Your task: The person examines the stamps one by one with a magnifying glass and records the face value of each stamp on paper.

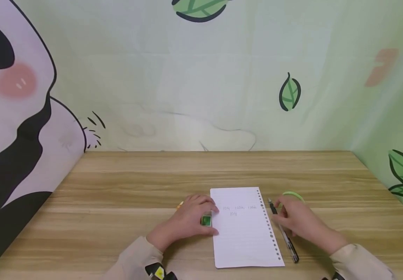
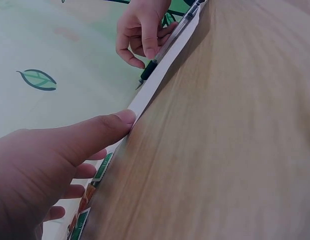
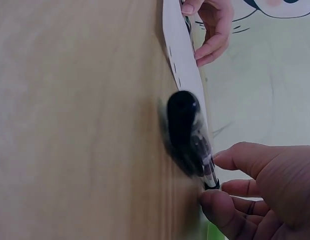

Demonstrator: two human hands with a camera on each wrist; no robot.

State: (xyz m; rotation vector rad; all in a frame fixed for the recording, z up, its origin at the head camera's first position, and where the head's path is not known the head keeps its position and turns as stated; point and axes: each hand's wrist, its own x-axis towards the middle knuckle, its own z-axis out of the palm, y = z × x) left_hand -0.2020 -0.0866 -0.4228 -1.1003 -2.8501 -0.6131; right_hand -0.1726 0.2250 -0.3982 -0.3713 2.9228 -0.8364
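A lined white sheet of loose-leaf paper (image 1: 240, 241), with some handwriting near its upper part and punched holes down its right side, lies on the table. My left hand (image 1: 191, 217) rests at its left edge, thumb and fingers spread and touching the paper. Under that hand are small green-and-orange printed pieces (image 1: 206, 221), mostly covered. Right of the sheet is a pen (image 1: 287, 243) with a clear barrel and dark grip, its tip pointing away from me. My right hand (image 1: 301, 217) has thumb and fingertips around the pen's front part (image 3: 210, 172), seemingly pinching it.
Beyond my right hand, a light green curved object (image 1: 294, 194) shows partly. The wood-grain table (image 1: 135, 175) ends at a printed backdrop (image 1: 152, 77) with leaves and a panda.
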